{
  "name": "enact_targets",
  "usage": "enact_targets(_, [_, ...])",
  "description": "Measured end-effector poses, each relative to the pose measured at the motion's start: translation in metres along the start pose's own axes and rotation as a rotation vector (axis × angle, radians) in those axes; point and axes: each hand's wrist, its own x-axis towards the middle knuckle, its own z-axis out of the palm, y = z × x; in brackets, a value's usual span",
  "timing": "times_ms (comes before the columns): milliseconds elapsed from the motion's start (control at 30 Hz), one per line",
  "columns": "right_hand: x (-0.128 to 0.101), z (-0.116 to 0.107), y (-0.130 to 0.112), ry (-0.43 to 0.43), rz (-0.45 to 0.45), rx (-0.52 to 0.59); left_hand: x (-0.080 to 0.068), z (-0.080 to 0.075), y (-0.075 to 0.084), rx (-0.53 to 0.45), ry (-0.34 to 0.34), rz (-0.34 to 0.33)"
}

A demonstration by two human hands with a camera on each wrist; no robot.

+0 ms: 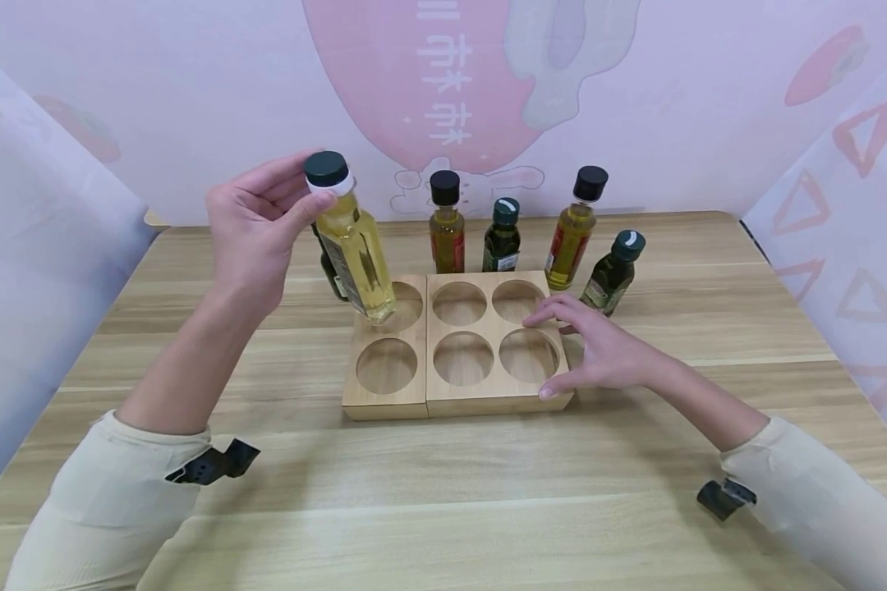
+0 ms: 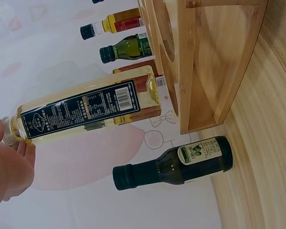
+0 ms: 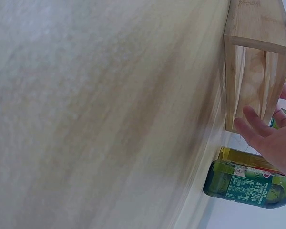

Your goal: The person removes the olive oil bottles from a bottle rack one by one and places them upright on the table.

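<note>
the wooden table bears a six-hole wooden rack at centre. the right hand, fingers relaxed, rests on its 3 o'clock edge. the left hand pinches the pale oil bottle by its cap, tilted above the 10 o'clock hole.

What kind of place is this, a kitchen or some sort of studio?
Probably a staged tabletop booth, not a kitchen: a wooden table enclosed by pink printed backdrop panels, with small oil bottles lined behind a wooden holder.
</note>
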Motion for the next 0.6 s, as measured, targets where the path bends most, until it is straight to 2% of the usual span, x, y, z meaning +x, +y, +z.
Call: enact_targets(600, [0.000, 0.000, 0.002, -0.001, 0.002, -0.010, -0.006, -0.017, 0.012, -0.030, 0.072, 0.020])
